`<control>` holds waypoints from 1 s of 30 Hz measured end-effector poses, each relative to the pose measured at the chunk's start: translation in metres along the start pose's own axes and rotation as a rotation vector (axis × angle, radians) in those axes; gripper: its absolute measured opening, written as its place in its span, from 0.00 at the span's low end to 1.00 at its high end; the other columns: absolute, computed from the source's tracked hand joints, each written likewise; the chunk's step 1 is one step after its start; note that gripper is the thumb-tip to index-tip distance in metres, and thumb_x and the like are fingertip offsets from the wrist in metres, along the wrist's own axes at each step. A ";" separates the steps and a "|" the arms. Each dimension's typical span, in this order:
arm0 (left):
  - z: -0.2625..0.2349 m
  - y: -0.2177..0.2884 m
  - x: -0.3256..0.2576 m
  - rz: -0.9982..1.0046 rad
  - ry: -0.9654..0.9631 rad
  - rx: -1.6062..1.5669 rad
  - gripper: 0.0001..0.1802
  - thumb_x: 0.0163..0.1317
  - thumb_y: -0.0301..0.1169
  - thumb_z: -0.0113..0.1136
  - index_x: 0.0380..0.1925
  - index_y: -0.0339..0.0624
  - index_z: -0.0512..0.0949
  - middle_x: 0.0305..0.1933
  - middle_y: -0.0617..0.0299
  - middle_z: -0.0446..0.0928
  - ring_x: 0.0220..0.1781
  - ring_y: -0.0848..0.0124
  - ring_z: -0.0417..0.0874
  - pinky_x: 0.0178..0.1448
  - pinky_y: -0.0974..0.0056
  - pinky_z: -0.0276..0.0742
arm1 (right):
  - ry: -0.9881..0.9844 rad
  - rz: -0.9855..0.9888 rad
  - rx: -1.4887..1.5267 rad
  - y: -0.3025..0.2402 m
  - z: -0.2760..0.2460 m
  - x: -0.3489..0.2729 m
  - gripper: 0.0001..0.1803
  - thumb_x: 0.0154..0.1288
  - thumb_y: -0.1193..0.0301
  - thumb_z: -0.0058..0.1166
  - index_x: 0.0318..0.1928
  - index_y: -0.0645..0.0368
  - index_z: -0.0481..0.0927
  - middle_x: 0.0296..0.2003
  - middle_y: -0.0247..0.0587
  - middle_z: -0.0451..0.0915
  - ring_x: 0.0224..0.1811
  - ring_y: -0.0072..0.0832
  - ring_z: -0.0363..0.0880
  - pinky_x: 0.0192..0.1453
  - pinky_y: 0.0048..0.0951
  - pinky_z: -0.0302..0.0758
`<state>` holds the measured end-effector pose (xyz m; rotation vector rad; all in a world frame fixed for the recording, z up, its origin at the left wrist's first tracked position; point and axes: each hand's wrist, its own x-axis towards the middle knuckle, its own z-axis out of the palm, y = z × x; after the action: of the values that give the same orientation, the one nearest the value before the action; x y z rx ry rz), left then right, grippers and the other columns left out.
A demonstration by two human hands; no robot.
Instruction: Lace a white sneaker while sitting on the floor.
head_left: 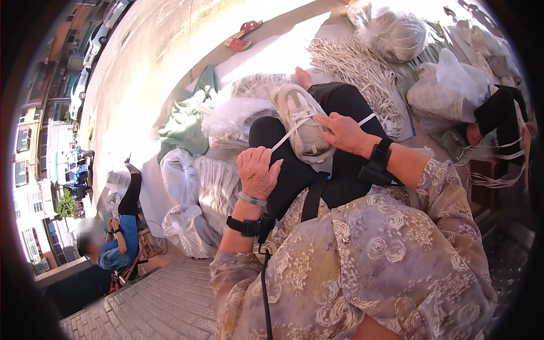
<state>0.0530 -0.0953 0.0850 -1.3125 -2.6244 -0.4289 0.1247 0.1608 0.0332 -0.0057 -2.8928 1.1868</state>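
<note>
A beige-and-white sneaker (296,103) rests between my knees, its opening toward me. A white shoelace (288,137) runs taut from the sneaker's eyelets down to my left hand (258,173), whose fingers are closed round it. My right hand (347,134) lies against the sneaker's right side. Its thumb and forefinger are pinched at the lacing, and a second length of white lace sticks out behind that hand, over my right thigh. What lies under its curled fingers is hidden.
A heap of loose white laces (362,79) spreads beyond my right knee. Clear plastic bags (391,31) of white goods and a green cloth (190,119) lie around. Red sandals (243,37) sit farther off. Another person in blue (127,243) sits at left; another's dark-clad leg (501,122) shows at right.
</note>
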 end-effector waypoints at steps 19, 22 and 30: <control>0.068 0.003 0.041 -0.208 -0.188 -0.327 0.17 0.48 0.37 0.62 0.34 0.37 0.73 0.16 0.58 0.71 0.19 0.60 0.75 0.28 0.58 0.69 | -0.111 0.036 0.022 0.006 0.025 0.015 0.23 0.46 0.64 0.54 0.43 0.61 0.69 0.31 0.56 0.75 0.34 0.49 0.77 0.37 0.43 0.74; 0.063 0.014 0.067 -0.347 -0.201 -0.480 0.14 0.48 0.33 0.60 0.33 0.39 0.72 0.16 0.62 0.70 0.18 0.66 0.73 0.27 0.61 0.69 | 0.090 0.028 0.066 0.022 0.009 0.007 0.19 0.51 0.57 0.50 0.35 0.61 0.75 0.29 0.55 0.77 0.34 0.50 0.77 0.40 0.45 0.73; 0.058 0.019 0.077 -0.381 -0.338 -0.428 0.23 0.47 0.34 0.59 0.45 0.40 0.70 0.36 0.48 0.77 0.41 0.51 0.78 0.47 0.55 0.72 | 0.196 -0.019 -0.032 0.029 -0.001 0.038 0.08 0.55 0.69 0.45 0.27 0.58 0.75 0.27 0.49 0.76 0.33 0.46 0.76 0.37 0.43 0.72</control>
<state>0.0209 -0.0075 0.0552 -1.0499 -3.2128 -0.9436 0.0866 0.1826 0.0141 -0.0891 -2.7349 1.0706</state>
